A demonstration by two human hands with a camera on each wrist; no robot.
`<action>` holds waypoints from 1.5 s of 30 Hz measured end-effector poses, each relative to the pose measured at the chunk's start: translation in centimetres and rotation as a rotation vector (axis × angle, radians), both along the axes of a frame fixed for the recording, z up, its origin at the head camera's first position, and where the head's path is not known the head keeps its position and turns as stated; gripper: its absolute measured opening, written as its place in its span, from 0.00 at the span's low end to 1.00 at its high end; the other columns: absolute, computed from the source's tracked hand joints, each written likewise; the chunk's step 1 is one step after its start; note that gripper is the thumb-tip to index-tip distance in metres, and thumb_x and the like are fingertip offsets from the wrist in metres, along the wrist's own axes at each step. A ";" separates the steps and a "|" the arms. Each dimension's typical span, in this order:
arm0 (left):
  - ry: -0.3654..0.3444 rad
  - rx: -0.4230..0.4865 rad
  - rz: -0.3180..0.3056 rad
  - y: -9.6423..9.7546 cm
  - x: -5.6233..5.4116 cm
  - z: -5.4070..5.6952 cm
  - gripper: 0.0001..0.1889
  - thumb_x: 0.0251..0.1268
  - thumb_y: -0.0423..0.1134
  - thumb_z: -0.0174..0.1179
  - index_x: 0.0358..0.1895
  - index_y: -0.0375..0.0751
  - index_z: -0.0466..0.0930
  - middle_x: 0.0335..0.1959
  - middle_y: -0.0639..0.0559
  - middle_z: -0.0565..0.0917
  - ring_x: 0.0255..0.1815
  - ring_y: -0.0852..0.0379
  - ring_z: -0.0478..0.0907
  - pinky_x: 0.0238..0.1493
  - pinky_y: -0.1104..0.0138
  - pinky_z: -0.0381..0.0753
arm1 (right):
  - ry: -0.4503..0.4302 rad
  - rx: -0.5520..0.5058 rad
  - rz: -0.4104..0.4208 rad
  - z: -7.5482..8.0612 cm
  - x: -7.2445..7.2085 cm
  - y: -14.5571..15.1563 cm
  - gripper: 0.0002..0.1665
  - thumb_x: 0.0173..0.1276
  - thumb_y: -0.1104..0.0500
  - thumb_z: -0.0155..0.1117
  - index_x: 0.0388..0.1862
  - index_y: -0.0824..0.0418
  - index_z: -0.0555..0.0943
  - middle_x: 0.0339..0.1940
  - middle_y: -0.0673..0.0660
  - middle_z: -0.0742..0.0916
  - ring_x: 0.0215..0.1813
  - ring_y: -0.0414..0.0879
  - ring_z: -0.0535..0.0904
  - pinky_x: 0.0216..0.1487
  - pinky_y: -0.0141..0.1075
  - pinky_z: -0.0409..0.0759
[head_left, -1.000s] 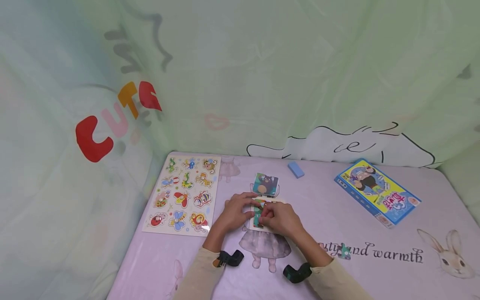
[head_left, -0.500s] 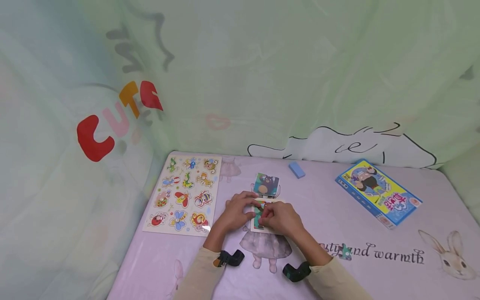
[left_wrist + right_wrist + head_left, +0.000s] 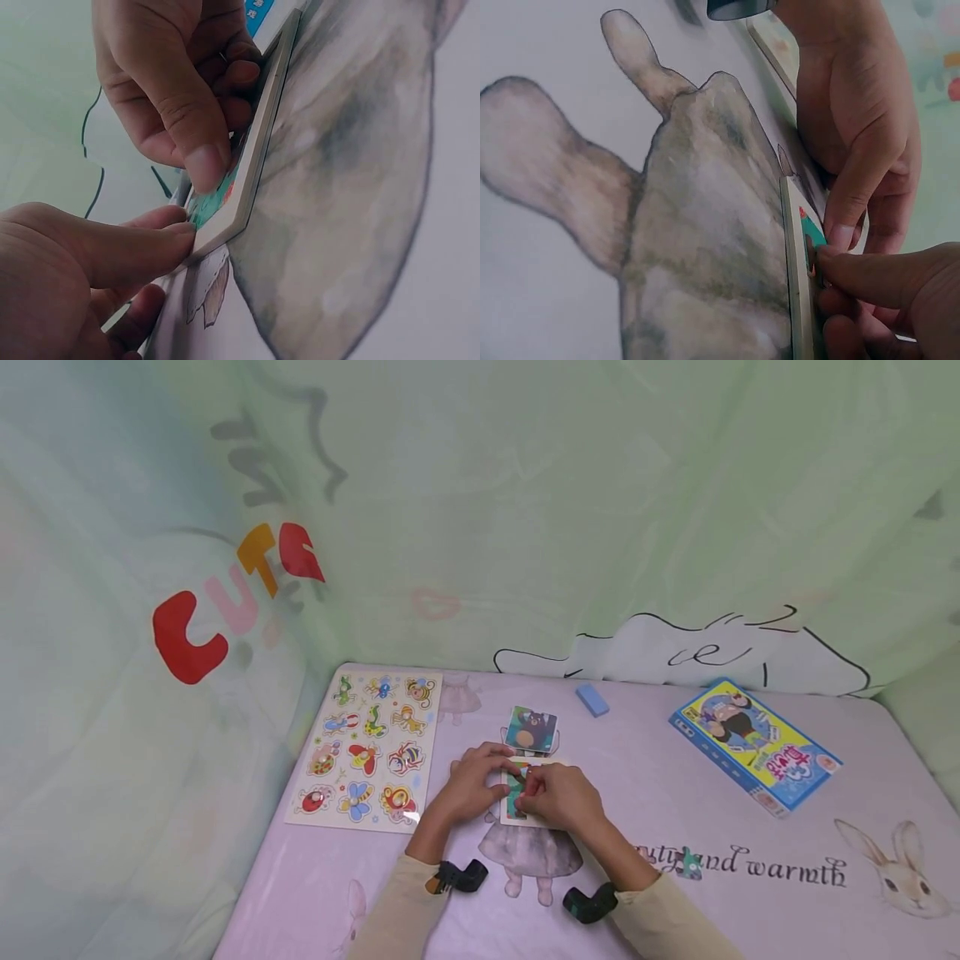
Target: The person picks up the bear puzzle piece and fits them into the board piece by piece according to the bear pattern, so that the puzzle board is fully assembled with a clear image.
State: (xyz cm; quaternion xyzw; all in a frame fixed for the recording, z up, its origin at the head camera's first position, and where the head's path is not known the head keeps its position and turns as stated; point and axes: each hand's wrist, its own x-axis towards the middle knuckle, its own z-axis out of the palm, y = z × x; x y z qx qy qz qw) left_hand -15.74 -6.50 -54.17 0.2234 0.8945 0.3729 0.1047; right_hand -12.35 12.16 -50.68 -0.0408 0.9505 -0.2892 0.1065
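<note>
A small pale-framed puzzle tray (image 3: 527, 822) lies flat in the middle of the table, partly covered by both hands. My left hand (image 3: 474, 783) holds its left side, the thumb (image 3: 161, 244) at the rim near a corner. Over the tray, my right hand (image 3: 564, 793) has thumb and curled fingers together, pinching a small puzzle piece (image 3: 524, 771) that is mostly hidden. Green printed pieces (image 3: 514, 795) show inside the frame beside the fingertips. Just beyond the tray lies a square bear picture card (image 3: 532, 729).
A board of insect shapes (image 3: 431, 727) lies at the left. At the right is a blue and yellow box (image 3: 757, 743), with a blue block (image 3: 592, 700) near the back wall. One loose green puzzle piece (image 3: 689, 863) lies front right on the printed cloth.
The right fingertips have shifted slightly over the tray, and a bit of white and blue shows beside them. The left hand stays in place.
</note>
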 end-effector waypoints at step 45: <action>-0.025 0.012 -0.047 -0.5 0.0 0.2 0.19 0.59 0.38 0.71 0.55 0.52 0.86 0.71 0.56 0.74 0.73 0.50 0.67 0.62 0.50 0.60 | -0.020 -0.014 0.093 -0.3 -0.8 1.4 0.17 0.59 0.50 0.79 0.27 0.51 0.77 0.19 0.47 0.75 0.26 0.43 0.70 0.31 0.37 0.64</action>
